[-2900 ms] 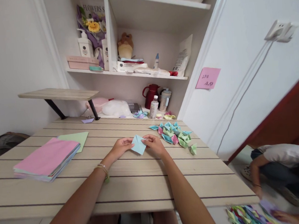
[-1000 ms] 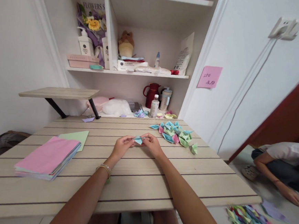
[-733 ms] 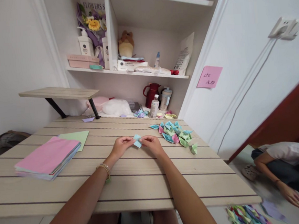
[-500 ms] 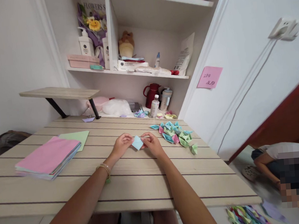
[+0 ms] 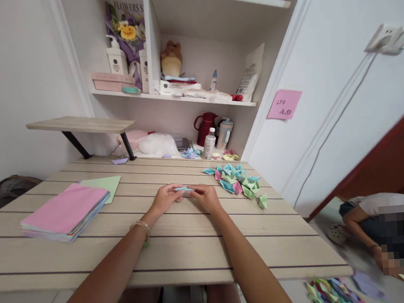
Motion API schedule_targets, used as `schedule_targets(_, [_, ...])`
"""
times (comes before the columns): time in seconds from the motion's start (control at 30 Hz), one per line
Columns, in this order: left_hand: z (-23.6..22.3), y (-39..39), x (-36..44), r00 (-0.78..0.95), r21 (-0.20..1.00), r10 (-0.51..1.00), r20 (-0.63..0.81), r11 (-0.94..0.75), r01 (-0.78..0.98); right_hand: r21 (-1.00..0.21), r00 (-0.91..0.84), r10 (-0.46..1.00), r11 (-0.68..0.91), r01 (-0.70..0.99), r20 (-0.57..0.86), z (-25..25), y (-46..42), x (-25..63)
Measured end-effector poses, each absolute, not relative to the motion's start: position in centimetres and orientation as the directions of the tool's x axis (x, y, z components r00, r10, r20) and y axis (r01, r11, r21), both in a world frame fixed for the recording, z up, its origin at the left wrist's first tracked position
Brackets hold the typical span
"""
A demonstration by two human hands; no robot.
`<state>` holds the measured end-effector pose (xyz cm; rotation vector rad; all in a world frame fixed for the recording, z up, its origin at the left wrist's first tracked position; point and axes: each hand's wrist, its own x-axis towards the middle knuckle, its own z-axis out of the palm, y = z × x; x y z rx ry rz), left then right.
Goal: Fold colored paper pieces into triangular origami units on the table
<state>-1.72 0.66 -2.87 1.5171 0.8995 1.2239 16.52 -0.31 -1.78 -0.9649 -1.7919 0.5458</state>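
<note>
A small folded piece of light blue paper (image 5: 184,189) is held level above the table, seen nearly edge-on. My left hand (image 5: 167,199) pinches its left end between thumb and fingers. At the other end, my right hand (image 5: 205,196) grips it the same way. To the right of my hands lies a cluster of folded paper boats (image 5: 232,177) in blue, green and pink. A stack of coloured paper (image 5: 65,211), pink on top, rests on the left of the table, with a green sheet (image 5: 108,187) sticking out behind it.
A raised wooden stand (image 5: 81,125) is at the table's back left. A clear bottle (image 5: 209,144), a red jug (image 5: 205,129) and more folded paper (image 5: 190,153) sit behind the table. On the floor at right, a person (image 5: 365,222) crouches near a paper pile (image 5: 334,294).
The blue paper has tipped from showing its diamond-shaped face to lying almost edge-on. Both hands have turned slightly with it and stay closed on its ends.
</note>
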Motion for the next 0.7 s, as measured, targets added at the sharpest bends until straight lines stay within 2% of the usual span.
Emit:
schedule_targets(0.13, [-2.7, 0.3, -1.6, 0.217, 0.949, 0.926, 0.31, -0.313, -0.02, -0.762, -0.191, 0.845, 0.534, 0.367, 0.5, -1.8, -0.5, 16.1])
schedule_targets(0.3, [-2.1, -0.1, -1.5, 0.22, 0.845, 0.857, 0.465, -0.504, 0.179, -0.815, -0.219, 0.883, 0.469, 0.341, 0.416, -2.1, -0.4, 16.2])
schedule_targets(0.4, [-2.0, -0.2, -1.5, 0.211, 0.81, 0.838, 0.503, -0.542, 0.224, -0.83, -0.232, 0.892, 0.448, 0.332, 0.388, -1.9, -0.6, 16.2])
schedule_targets(0.57, [-2.0, -0.3, -1.3, 0.189, 0.825, 0.846, 0.498, -0.529, 0.197, -0.893, -0.204, 0.911, 0.398, 0.212, 0.358, -2.1, -0.4, 15.8])
schedule_targets(0.7, [-1.8, -0.3, -1.1, 0.189, 0.897, 0.884, 0.428, -0.441, 0.037, -0.943, -0.167, 0.931, 0.332, 0.029, 0.323, -2.3, -0.1, 15.6])
